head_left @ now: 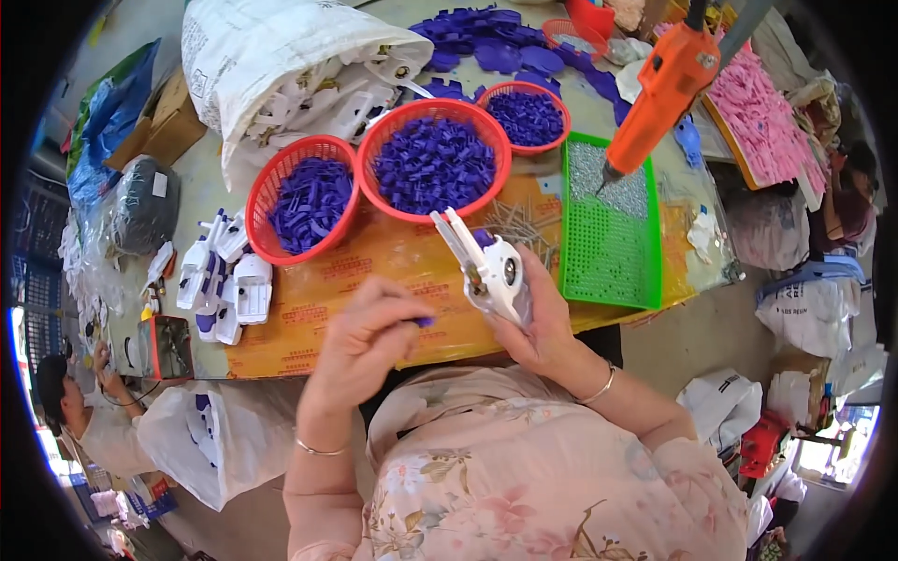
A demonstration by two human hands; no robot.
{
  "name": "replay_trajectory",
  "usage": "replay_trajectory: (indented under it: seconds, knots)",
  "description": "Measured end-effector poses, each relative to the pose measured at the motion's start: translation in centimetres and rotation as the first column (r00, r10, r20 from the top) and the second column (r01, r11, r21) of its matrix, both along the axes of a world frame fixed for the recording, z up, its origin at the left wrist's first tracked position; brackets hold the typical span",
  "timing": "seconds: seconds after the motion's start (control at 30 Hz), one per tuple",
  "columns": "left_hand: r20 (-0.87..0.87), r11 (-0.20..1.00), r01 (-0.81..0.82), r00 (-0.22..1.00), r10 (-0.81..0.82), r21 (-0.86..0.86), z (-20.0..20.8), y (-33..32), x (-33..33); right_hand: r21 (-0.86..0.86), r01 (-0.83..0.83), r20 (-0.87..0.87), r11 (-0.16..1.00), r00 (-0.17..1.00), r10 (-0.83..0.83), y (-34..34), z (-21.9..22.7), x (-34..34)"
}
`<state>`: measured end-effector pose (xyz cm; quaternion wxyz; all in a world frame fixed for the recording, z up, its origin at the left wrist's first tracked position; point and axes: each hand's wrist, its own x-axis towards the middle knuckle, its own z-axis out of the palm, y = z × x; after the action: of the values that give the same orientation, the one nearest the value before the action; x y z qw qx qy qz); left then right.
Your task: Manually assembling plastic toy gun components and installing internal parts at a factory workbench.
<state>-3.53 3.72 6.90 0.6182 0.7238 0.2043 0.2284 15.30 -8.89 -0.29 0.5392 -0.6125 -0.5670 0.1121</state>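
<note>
White casing: you are holding the white plastic casing (503,292) over the worktop (299,341), near its front edge.
Right fingers: your right hand (547,327) is wrapping round the casing's fat end and grasping it.
Left fingers: your left hand (360,341) is looking blurry, but its fingertips seem to be pinching a small purple piece (424,322).
Way across: the casing is sitting to the right of the purple piece and a bit farther from you, near but not touching.
Long way: the casing's two thin prongs are pointing away from you and to the left; its fat end is leaning back toward your right palm.
Casing's look: it is shining smooth and hard, with a round metal disc (511,271) and a purple knob (483,237) showing.
Red baskets: three round plastic baskets (402,216) are standing past your hands, holding heaps of little purple bits (435,164).
Green tray: this long, holey tray (608,266) is lying to your right, holding tiny shiny metal bits (613,173) at its far end.
Orange screwdriver: the power screwdriver (662,79) is hanging tip-down over the tray.
</note>
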Motion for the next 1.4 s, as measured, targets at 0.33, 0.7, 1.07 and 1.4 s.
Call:
replay_trajectory:
  seconds: [0.33, 0.7, 1.07, 1.4]
  knots:
    - [0.051, 0.91, -0.25, 0.958, 0.282, -0.331, -3.2, -4.3, 2.1, -0.079, 0.022, 0.106, 0.997, 0.994, -0.014, -0.8, -0.6, -0.1]
    - [0.198, 0.954, -0.299, 0.937, 0.288, 0.025, -4.7, -3.2, 2.9, -0.08, -0.003, 0.109, 0.997, 0.994, 0.012, -0.5, -0.3, -0.1]
    - [0.096, 0.932, -0.337, 0.932, 0.35, -0.13, -3.7, -3.6, 2.8, -0.133, 0.004, 0.066, 0.991, 0.998, 0.005, -0.4, -0.5, 0.0]
    - [0.191, 0.928, -0.363, 0.909, 0.371, -0.08, -5.0, -4.6, 3.8, -0.16, 0.007, 0.073, 0.987, 0.997, 0.005, -0.4, -0.6, -0.1]
